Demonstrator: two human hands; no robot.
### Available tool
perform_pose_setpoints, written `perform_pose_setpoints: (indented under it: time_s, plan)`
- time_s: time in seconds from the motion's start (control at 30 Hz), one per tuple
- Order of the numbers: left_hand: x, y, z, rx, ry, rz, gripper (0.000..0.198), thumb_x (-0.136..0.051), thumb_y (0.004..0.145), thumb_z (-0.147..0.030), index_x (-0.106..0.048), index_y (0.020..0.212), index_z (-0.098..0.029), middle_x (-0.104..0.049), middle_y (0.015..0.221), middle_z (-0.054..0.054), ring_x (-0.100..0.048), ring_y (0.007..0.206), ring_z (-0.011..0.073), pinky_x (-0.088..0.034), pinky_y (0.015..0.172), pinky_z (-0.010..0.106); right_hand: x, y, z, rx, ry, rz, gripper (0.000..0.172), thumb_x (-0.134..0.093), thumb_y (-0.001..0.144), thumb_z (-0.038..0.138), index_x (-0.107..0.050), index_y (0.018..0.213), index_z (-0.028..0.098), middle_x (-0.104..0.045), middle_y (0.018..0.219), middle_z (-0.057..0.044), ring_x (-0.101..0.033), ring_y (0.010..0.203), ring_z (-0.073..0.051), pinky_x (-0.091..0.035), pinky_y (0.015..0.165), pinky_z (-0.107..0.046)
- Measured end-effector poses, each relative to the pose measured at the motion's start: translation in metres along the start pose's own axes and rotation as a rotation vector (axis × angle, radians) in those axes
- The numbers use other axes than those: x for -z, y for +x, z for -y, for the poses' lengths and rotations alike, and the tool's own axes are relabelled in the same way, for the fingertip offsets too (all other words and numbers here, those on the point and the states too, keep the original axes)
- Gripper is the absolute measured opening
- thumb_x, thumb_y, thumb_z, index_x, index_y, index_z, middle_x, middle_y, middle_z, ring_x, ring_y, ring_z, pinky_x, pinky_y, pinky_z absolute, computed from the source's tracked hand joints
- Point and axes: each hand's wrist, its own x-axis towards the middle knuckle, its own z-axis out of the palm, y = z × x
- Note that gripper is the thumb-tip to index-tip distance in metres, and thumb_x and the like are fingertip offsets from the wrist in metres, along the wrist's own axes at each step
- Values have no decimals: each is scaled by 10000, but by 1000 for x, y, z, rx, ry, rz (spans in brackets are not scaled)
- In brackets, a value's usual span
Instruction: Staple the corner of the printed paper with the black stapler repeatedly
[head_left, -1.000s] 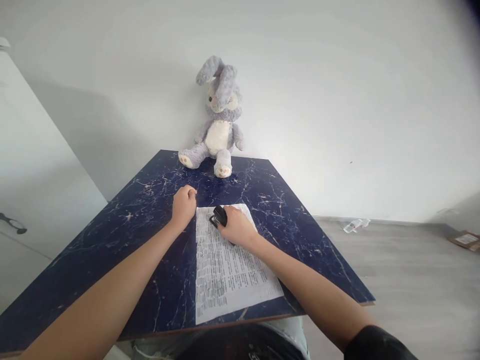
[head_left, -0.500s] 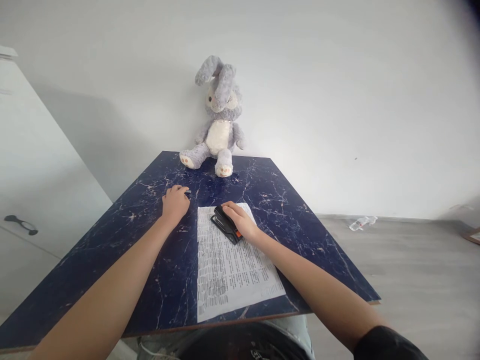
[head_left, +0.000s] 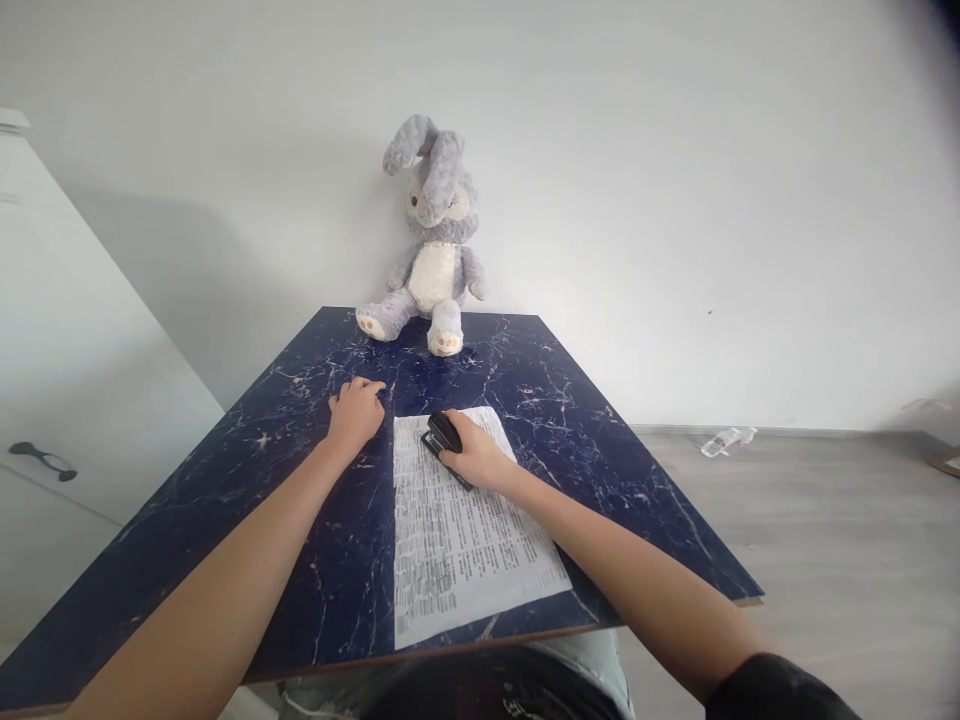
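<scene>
My right hand (head_left: 480, 455) is wrapped over a black stapler (head_left: 445, 432), its thumb along the near side. The stapler rests at a slant on the upper part of a printed sheet of paper (head_left: 487, 560), and my palm hides its rear end. Off the paper's upper left corner, my left hand (head_left: 357, 410) lies palm down on the table with its fingers curled. Whatever may be under those fingertips is too small and covered to make out.
A grey plush rabbit (head_left: 435, 270) sits at the far end of the dark blue marbled table (head_left: 585, 450), against the wall. To the left stands a white cabinet (head_left: 82, 350) with a dark handle. Clear plastic packaging (head_left: 727, 441) lies on the floor at the right.
My right hand has shifted its grip on the stapler, the thumb now lower and the orange part covered. The left fingers have moved slightly, hiding a small grey thing seen before.
</scene>
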Motion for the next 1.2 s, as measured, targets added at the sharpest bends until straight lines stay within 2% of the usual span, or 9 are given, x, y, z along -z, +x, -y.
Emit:
perform_pose_setpoints:
  time_s: [0.63, 1.2]
  plan:
    - [1, 0, 0, 23, 7, 23, 496, -421, 919, -148, -679, 1325, -273, -606, 1321, 140, -533, 1254, 345, -434, 1061, 555, 1, 0, -1, 6, 5, 16, 349, -609, 775, 135, -533, 1109, 203, -619, 1055, -63, -597, 924, -236, -474, 798, -347]
    - [3, 0, -1, 13, -9, 34, 493, -412, 924, -145, -659, 1338, -245, -601, 1335, 159, -529, 1262, 360, -429, 1063, 595, 0, 0, -4, 7, -10, 16, 299, -614, 792, 174, -518, 1072, 214, -608, 1024, -57, -591, 912, -237, -470, 770, -344]
